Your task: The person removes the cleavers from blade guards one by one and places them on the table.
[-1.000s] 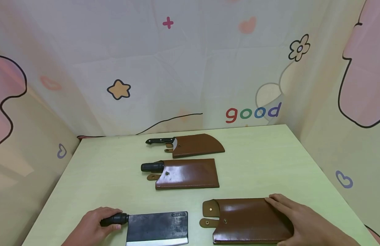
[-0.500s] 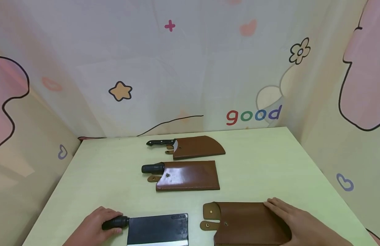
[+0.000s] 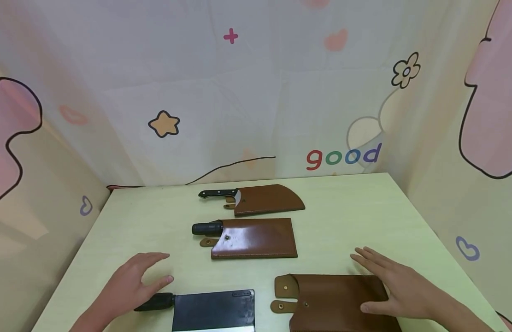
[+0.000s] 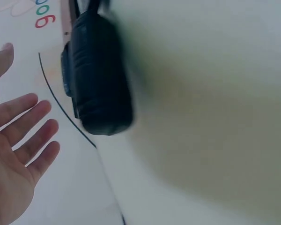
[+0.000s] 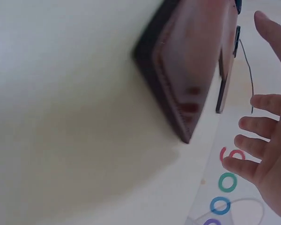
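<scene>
A cleaver (image 3: 214,310) with a dark blade and black handle lies on the table at the front, its lower edge cut off by the frame. My left hand (image 3: 129,283) hovers over the handle's end with fingers and thumb spread apart; in the left wrist view the black handle (image 4: 100,77) is beside the hand (image 4: 18,136). To the right lies a brown leather knife sheath (image 3: 334,302), its two tan straps pointing left. Over its right end is my right hand (image 3: 401,286), fingers extended and holding nothing. The right wrist view shows the sheath's corner (image 5: 187,84) apart from the fingers.
Farther back on the pale table (image 3: 148,221) lies a sheathed cleaver (image 3: 256,240) with a black handle. Behind it is another sheathed knife (image 3: 268,199) with a riveted handle. A printed curtain (image 3: 247,92) stands along the back and sides.
My left hand has let go of the cleaver's handle and lifted off it. My right hand has risen from the sheath, its fingers spreading. Cleaver and sheath stay on the table.
</scene>
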A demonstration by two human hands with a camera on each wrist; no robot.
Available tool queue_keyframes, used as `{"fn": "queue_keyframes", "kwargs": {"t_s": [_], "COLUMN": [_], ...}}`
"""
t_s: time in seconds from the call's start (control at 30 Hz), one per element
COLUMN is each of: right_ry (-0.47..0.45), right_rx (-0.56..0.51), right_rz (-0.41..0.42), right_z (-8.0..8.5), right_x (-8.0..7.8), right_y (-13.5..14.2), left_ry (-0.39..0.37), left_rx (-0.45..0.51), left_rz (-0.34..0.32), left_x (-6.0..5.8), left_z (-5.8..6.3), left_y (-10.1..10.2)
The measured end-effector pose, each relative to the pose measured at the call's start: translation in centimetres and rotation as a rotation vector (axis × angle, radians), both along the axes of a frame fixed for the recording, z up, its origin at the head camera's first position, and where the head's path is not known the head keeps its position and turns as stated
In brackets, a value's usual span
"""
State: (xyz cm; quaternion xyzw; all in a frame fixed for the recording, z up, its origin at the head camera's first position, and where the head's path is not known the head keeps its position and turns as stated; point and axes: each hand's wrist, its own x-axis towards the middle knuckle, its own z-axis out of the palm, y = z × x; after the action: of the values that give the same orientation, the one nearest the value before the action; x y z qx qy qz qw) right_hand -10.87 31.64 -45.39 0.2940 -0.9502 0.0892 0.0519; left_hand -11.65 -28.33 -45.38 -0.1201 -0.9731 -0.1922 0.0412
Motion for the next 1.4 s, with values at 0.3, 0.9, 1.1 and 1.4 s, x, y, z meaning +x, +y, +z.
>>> {"fn": "queue_keyframes", "kwargs": {"t_s": [0.3, 0.9, 1.1, 1.4], "right_ry": [0.044, -0.069, -0.133, -0.201], "right_rx": [-0.038, -0.076, -0.069, -0.025], "right_rz": [0.058, -0.002, 0.023, 0.044], "right_z": [2.0, 2.7, 2.0, -0.2], "right_x": [-3.6, -9.1, -10.5, -12.6], "right_y": [-3.4, -11.4, -13.6, -15.8], "left_ry": [0.145, 0.028, -0.020, -0.122], "left_rx": [0.052, 0.096, 0.124, 0.149], "left_rz": [-0.053, -0.147, -0.165, -0.215], "left_x": [-3.2, -10.8, -12.5, -13.7], "left_z": [1.4, 0.7, -0.1, -1.3], "left_y": [1.3, 4.8, 5.5, 6.4]}}
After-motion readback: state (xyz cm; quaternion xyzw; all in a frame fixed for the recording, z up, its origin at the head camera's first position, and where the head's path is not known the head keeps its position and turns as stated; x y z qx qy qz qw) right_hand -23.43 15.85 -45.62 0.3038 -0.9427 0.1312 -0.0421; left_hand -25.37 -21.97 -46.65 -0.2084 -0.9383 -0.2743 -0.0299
